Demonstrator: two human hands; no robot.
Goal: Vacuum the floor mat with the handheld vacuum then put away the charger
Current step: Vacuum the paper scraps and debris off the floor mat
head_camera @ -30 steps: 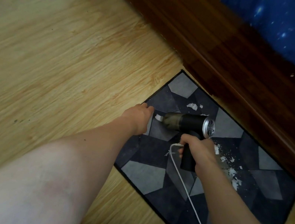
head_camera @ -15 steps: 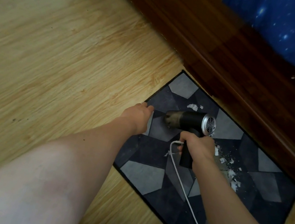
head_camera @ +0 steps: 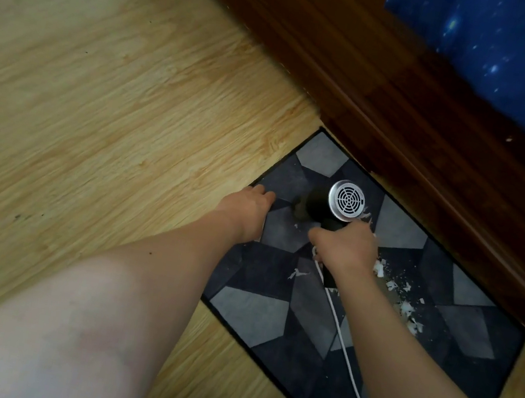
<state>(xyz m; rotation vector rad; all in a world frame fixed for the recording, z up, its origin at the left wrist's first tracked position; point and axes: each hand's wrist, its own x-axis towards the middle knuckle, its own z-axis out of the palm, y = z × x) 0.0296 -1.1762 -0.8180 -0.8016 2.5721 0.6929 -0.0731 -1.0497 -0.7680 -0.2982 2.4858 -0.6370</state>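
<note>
Black plastic, likely light and rigid, the handheld vacuum (head_camera: 339, 206) points nose-down near the floor mat's (head_camera: 458, 349) far left corner. The right hand (head_camera: 344, 250) is clenched round its handle, the natural hold. The left hand (head_camera: 247, 206) seems flat, pinning the limp mat's edge. A charger cable (head_camera: 351, 363) trails behind.

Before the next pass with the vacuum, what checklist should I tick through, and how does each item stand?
1. Right grip holds the handheld vacuum by its handle: ok.
2. Left grip rests on the mat near its corner, steadying it: ok.
3. Nozzle down on the mat: cannot tell, the vacuum's body hides it.
4. White cable away from the nozzle, trailing back beside the right arm: ok.
5. Mat free of paper scraps: not ok, a cluster lies to the right of the right grip.
</note>
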